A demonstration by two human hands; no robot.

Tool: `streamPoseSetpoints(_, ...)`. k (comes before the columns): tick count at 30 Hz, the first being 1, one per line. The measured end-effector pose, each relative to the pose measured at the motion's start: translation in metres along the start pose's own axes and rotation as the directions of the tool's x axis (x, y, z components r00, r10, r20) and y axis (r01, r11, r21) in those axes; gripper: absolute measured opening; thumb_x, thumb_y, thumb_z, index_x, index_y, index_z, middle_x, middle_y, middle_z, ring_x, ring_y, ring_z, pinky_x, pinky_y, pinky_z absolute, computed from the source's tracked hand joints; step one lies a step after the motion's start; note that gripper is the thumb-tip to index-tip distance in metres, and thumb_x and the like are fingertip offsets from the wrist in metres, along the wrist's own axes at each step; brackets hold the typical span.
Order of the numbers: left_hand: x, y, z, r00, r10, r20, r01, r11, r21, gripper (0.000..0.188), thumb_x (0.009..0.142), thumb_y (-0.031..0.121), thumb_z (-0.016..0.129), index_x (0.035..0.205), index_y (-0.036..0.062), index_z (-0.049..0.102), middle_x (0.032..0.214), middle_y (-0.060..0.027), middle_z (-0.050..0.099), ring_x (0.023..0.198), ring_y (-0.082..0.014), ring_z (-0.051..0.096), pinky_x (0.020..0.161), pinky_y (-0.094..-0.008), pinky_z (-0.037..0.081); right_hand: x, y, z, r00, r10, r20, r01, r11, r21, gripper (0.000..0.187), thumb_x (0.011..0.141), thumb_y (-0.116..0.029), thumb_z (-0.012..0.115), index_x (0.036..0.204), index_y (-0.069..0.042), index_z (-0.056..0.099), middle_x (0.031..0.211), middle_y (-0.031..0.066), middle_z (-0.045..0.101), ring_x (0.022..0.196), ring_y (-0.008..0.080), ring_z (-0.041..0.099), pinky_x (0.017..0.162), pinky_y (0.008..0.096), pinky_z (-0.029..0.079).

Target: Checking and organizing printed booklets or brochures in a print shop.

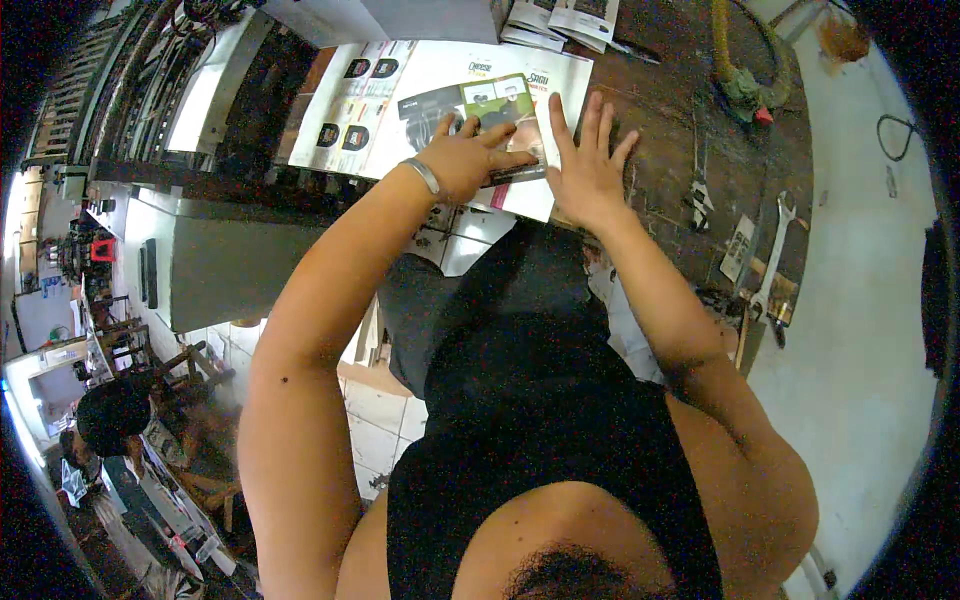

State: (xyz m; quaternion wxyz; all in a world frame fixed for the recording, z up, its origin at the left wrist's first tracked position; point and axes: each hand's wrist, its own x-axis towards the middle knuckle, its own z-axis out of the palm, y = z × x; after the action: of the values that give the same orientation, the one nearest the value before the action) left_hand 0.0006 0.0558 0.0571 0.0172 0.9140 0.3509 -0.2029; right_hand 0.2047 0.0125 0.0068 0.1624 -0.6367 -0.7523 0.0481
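- While the left hand (465, 165) lies palm down over a dark-grey and green leaflet (428, 106), its fingers are spread, closed round nothing.
- Right hand (592, 185): palm down at the right edge of a white printed sheet (440, 62), fingers apart, gripping nothing.
- Leaflet: atop the sheet, partly covered by the left hand.
- Sheet: on the brown worktop (660, 110).
- Metal wrench (776, 255): on the worktop, right side.
- Silver bracelet (422, 178): left wrist.
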Motion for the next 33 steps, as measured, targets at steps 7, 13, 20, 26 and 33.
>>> streamPoseSetpoints(7, 0.002, -0.005, 0.021, 0.996, -0.049, -0.071, 0.043, 0.996, -0.081, 0.077, 0.089, 0.014, 0.062, 0.153, 0.0434, 0.032, 0.163, -0.0052, 0.028, 0.143, -0.0429, 0.035, 0.117, -0.0645, 0.020, -0.017, -0.009, -0.007, 0.994, 0.039, 0.106, -0.039, 0.999, -0.001, 0.072, 0.084, -0.028, 0.063, 0.150, -0.008, 0.041, 0.161, 0.0266, 0.021, 0.151, 0.0477, 0.008, 0.110, 0.0781, -0.001)
streamPoseSetpoints(13, -0.015, -0.008, 0.032, 0.926, -0.162, -0.341, 0.072, 0.962, -0.263, 0.064, 0.080, 0.031, 0.077, 0.139, 0.0259, 0.052, 0.136, -0.0088, 0.057, 0.126, -0.0301, 0.055, 0.106, -0.0574, 0.034, -0.013, -0.024, -0.009, 0.994, 0.084, 0.077, -0.096, 0.981, 0.167, 0.060, 0.085, -0.038, 0.066, 0.138, -0.010, 0.055, 0.153, 0.0217, 0.041, 0.149, 0.0466, 0.017, 0.110, 0.0778, -0.004)
streamPoseSetpoints(20, -0.022, 0.004, 0.035, 0.854, -0.292, -0.431, 0.041, 0.863, -0.503, 0.059, 0.077, 0.018, 0.078, 0.131, 0.0193, 0.054, 0.125, -0.0078, 0.062, 0.118, -0.0304, 0.059, 0.107, -0.0506, 0.036, -0.006, -0.040, -0.004, 0.995, 0.078, -0.066, -0.051, 0.937, 0.345, 0.050, 0.089, -0.037, 0.066, 0.129, -0.011, 0.048, 0.103, 0.0188, 0.070, 0.106, 0.0399, 0.065, 0.112, 0.0716, 0.014)
streamPoseSetpoints(26, -0.028, 0.014, 0.024, 0.744, -0.331, -0.580, 0.057, 0.897, -0.438, 0.059, 0.076, 0.024, 0.078, 0.130, 0.0184, 0.056, 0.120, -0.0084, 0.063, 0.109, -0.0314, 0.063, 0.095, -0.0495, 0.045, 0.000, -0.046, -0.011, 0.992, 0.070, -0.107, -0.041, 0.968, 0.246, 0.052, 0.086, -0.035, 0.070, 0.129, -0.012, 0.049, 0.106, 0.0161, 0.070, 0.105, 0.0359, 0.063, 0.096, 0.0509, 0.034)
streamPoseSetpoints(33, -0.035, 0.037, 0.010, 0.903, -0.334, -0.270, 0.180, 0.865, -0.467, 0.040, 0.087, 0.023, 0.063, 0.127, 0.0170, 0.062, 0.121, -0.0078, 0.068, 0.103, -0.0301, 0.068, 0.086, -0.0445, 0.053, -0.009, -0.029, -0.017, 0.996, -0.090, -0.029, 0.093, 0.983, 0.159, 0.058, 0.083, -0.023, 0.070, 0.137, -0.010, 0.054, 0.107, 0.0141, 0.071, 0.102, 0.0338, 0.064, 0.092, 0.0492, 0.037)
